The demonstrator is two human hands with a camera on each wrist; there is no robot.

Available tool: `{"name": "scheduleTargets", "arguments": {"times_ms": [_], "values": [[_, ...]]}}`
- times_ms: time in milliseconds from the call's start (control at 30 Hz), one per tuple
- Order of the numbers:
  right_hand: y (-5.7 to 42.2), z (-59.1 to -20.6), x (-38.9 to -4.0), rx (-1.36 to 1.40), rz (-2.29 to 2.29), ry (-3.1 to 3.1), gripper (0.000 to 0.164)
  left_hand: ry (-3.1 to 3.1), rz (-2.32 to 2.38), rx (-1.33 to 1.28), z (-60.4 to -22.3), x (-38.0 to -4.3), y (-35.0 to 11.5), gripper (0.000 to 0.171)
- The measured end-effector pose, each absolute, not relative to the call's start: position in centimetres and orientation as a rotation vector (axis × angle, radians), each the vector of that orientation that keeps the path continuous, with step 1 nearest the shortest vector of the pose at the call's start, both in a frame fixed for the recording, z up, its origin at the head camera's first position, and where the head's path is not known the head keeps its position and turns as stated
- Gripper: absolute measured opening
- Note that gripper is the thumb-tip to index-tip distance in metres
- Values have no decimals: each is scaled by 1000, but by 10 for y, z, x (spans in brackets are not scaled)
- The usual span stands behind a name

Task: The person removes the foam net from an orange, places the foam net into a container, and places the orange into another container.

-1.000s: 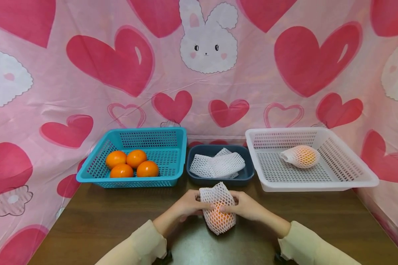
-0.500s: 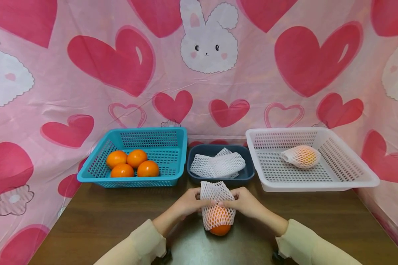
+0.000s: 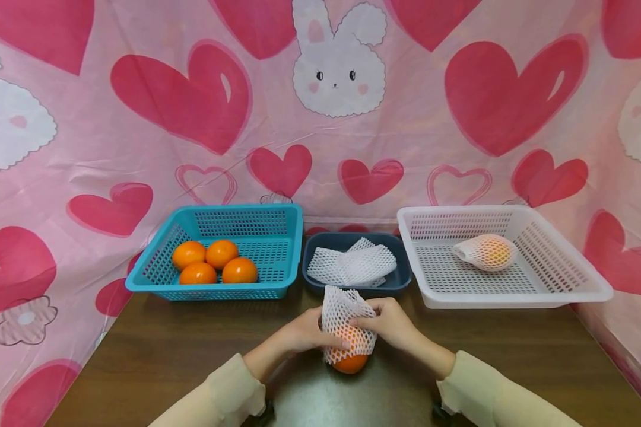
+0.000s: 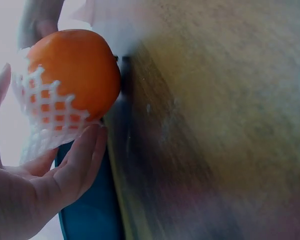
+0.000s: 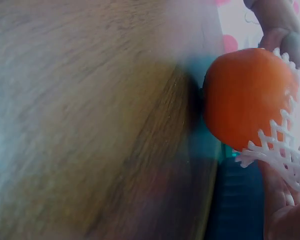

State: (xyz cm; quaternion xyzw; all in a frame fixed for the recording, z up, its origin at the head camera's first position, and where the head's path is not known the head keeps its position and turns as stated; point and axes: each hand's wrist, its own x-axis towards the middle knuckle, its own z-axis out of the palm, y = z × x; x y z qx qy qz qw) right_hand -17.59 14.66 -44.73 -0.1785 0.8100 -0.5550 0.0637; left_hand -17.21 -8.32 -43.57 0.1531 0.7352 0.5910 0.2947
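Observation:
A smooth, round orange fruit (image 3: 351, 364) sits partly inside a white foam net sleeve (image 3: 340, 303) at the near middle of the table. Its lower end is bare, and the sleeve's loose end stands up on the far side. My left hand (image 3: 301, 332) grips the net from the left, thumb across its front over the fruit. From the right, my right hand (image 3: 394, 324) pinches the net higher up with its thumb in front. Both wrist views show the bare fruit (image 4: 85, 70) and the scalloped net edge (image 5: 280, 137) around it; some fingers are hidden behind.
At the back left, a blue basket (image 3: 262, 290) holds several orange fruits (image 3: 222, 254). A dark tray (image 3: 400, 284) with foam nets (image 3: 365, 265) stands in the middle. The white basket (image 3: 518, 298) at right holds one netted fruit (image 3: 491, 252). A heart-patterned cloth (image 3: 320, 136) hangs behind.
The net, which covered the fruit's near end a second ago, has shifted up and bares that end. My left thumb has slid lower on the net, and the bundle has shifted slightly left.

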Motion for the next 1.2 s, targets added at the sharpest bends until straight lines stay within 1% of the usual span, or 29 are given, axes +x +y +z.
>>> {"name": "scheduleTargets", "arguments": {"times_ms": [133,367,567,900,1067,1200], "values": [[144,-445,-176,-513,-1704,2417,24,1970,1559,457,-437,-172,-84,57],[141,-441,-177,-426,-1788,2272,27,1893,1587,444,-437,-171,-84,51],[140,-439,-182,-393,-1801,2222,28,1906,1547,509,-438,-172,-85,58],[131,-426,-194,-343,-1849,2173,33,1917,1536,569,-441,-171,-83,64],[130,-420,-203,-301,-1862,2177,35,1956,1496,539,-441,-170,-82,66],[132,-416,-211,-257,-1905,2141,43,1989,1469,462,-440,-170,-81,65]]}}
